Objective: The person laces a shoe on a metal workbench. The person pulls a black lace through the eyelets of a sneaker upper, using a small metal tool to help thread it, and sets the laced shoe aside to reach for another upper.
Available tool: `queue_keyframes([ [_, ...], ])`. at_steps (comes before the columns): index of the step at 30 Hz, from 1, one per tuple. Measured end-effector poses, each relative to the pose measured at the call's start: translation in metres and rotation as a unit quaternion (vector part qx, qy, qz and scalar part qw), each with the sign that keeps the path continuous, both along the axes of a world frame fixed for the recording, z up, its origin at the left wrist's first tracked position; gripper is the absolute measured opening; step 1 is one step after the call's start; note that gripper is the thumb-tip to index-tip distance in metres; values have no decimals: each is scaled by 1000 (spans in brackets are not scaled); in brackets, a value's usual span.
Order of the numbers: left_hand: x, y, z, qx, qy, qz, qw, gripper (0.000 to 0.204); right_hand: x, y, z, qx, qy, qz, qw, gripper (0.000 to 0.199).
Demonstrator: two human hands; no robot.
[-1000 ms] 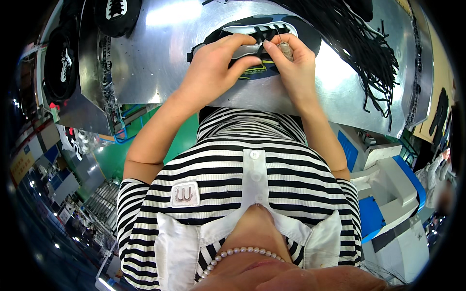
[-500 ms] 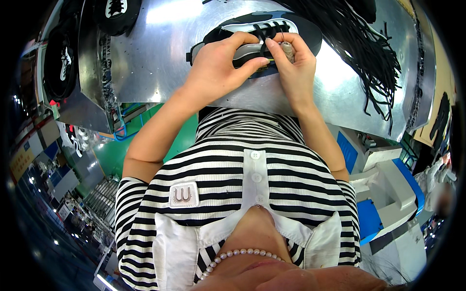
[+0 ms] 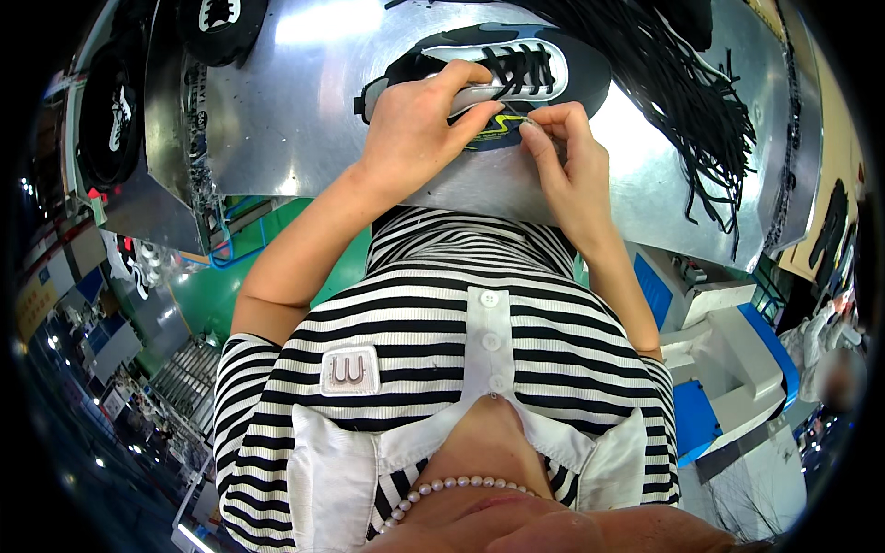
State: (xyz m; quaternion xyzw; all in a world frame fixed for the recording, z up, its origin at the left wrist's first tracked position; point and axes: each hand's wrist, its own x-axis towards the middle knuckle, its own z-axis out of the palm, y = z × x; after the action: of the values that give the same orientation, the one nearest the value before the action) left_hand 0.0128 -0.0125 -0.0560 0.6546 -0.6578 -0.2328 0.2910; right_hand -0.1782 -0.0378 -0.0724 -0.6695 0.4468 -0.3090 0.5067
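Note:
A black, grey and white shoe upper (image 3: 406, 69) with yellow marks on its near side lies toe to the right on the metal table. Black laces (image 3: 525, 69) cross its white eyelet area. My left hand (image 3: 429, 120) grips the upper's near side, forefinger by the collar and thumb lower down. Off the upper's near edge, my right hand (image 3: 567, 152) is closed in a pinch. Between its fingertips is the end of a small tan-handled tool, mostly hidden. Something thin and dark runs from there toward my left thumb; whether shaft or lace, I cannot tell.
A large bundle of black laces (image 3: 701, 138) spreads over the table's (image 3: 304, 120) right side, loose ends hanging toward me. More black shoes (image 3: 221, 28) stand at the far left. A grey and blue machine (image 3: 728, 369) is below the table at right.
My right hand has moved toward me and slightly right, away from the laces, uncovering them and the yellow marks. The tan handle is now mostly hidden. My left hand stays on the upper.

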Motion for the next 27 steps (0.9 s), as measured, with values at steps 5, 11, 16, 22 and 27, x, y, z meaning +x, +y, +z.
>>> queue_keyframes([
  [5,2,-1,0,-1,-4,-22,1000,29,-1,-4,1,-4,23,14,1000,14],
  [11,2,6,-5,-83,-24,-141,986,32,3,-8,5,81,36,18,996,13],
  [16,2,11,-2,-43,-24,-159,986,33,8,-12,8,101,89,51,990,16],
  [22,6,8,2,75,100,-118,985,26,-29,-40,23,43,16,-7,999,19],
  [27,12,-1,13,186,61,-156,968,26,3,-50,-38,16,-87,-62,994,19],
])
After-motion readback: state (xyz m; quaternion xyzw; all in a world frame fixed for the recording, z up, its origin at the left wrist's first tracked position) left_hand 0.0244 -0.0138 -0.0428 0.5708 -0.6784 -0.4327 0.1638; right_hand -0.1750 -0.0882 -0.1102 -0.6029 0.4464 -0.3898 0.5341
